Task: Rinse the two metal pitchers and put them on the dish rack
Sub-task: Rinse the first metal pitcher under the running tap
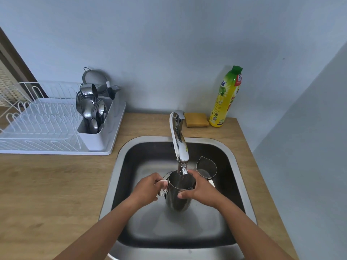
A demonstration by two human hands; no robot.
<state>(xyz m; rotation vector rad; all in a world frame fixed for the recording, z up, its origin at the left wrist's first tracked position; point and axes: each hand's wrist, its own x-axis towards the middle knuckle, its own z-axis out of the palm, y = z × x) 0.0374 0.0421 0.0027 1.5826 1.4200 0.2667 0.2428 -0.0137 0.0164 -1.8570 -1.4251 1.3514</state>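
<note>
Head view — faucet (179, 141) tip hides pitcher (178, 194) mouth, water unclear

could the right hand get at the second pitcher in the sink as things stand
Probably yes, once it lets go. The right hand grips the held pitcher under the faucet; the second pitcher stands just beyond it in the sink, nothing between.

I hold one pitcher (179, 192) over the sink (120, 184), under the tap (179, 141), my left hand (147, 189) on its handle and my right hand (199, 188) on its side. The other pitcher (206, 167) stands in the sink, behind and right. The rack (47, 124) sits on the counter (47, 184) to the left, cutlery (92, 109) in its right-hand holder. Behind the sink, sponge (196, 119), then bottle (226, 98) right of it.
</note>
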